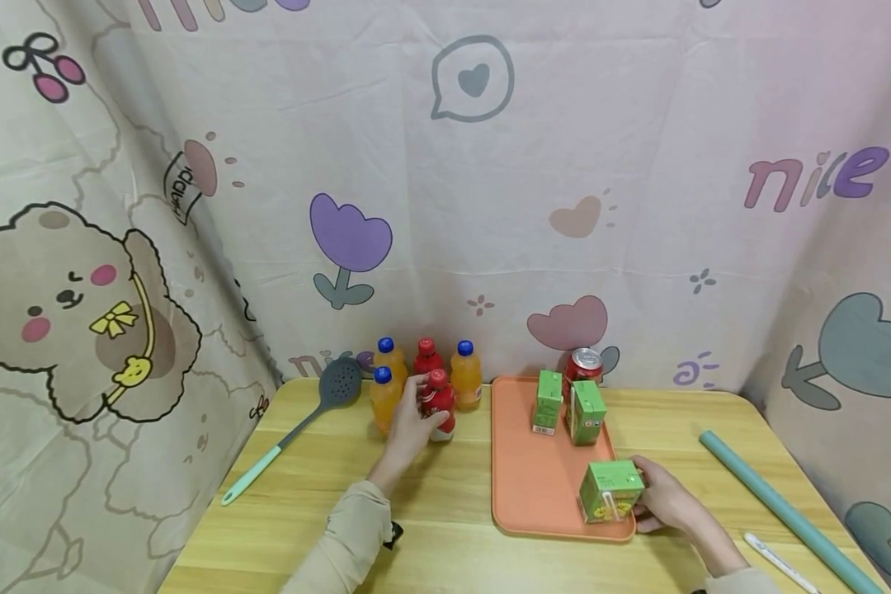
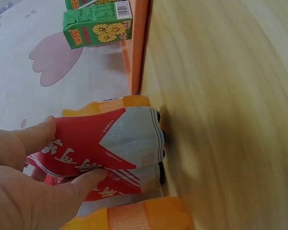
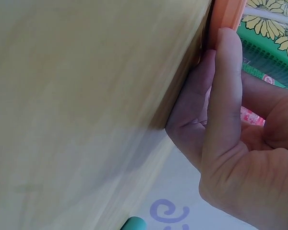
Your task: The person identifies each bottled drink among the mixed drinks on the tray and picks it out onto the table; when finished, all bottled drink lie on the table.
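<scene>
My left hand (image 1: pixel 413 417) grips a red bottle (image 1: pixel 440 404) with a whitish lower part and a red cap. In the left wrist view, fingers and thumb wrap around its upper half, and a second red bottle (image 2: pixel 125 184) shows close behind it. Orange drink bottles with blue caps, such as the one on the right (image 1: pixel 465 378), stand around it. My right hand (image 1: pixel 664 495) holds a green drink carton (image 1: pixel 612 492) from its right side, at the near right corner of an orange tray (image 1: pixel 535 507). One fingertip lies against the tray rim in the right wrist view.
Two green cartons, one left (image 1: pixel 548 402) and one right (image 1: pixel 586 412), stand at the tray's far end near a red can (image 1: pixel 586 363). A slotted spatula (image 1: pixel 297 429) lies on the left. A teal roll (image 1: pixel 780 503) and a white pen-like stick (image 1: pixel 775 559) lie on the right.
</scene>
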`<state>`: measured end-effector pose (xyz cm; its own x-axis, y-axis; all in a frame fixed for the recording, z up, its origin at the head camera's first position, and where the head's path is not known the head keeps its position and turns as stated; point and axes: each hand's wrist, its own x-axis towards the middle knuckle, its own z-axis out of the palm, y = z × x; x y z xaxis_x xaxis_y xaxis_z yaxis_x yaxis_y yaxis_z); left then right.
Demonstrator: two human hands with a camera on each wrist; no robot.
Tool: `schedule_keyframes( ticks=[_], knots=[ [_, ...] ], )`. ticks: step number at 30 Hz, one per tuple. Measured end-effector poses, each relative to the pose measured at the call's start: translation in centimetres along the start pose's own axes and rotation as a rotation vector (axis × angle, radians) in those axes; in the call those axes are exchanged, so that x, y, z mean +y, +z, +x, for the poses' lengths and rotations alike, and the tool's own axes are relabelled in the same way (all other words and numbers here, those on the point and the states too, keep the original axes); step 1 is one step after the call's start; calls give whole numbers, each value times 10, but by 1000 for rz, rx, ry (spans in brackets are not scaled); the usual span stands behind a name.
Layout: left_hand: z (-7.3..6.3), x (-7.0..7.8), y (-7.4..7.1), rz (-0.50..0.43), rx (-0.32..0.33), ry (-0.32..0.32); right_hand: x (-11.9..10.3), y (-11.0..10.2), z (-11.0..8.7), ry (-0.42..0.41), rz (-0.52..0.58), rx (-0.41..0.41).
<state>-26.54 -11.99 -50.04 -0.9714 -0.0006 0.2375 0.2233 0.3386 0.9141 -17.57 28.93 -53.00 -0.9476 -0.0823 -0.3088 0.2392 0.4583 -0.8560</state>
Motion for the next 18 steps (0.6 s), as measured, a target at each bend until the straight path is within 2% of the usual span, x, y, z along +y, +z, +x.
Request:
schedule_keyframes(
  ticks=[8,15,18],
  knots=[
    [-6,-4,1,-50,-32,-57,4,-2,-9,-11,15,-34],
    [-6,-7,3,-14,-32,-31,5,-2,-9,-22,7,-36],
    [-9,-10,4,-13,-24,-39,7,0,-7,-20,5,-26]
  ],
)
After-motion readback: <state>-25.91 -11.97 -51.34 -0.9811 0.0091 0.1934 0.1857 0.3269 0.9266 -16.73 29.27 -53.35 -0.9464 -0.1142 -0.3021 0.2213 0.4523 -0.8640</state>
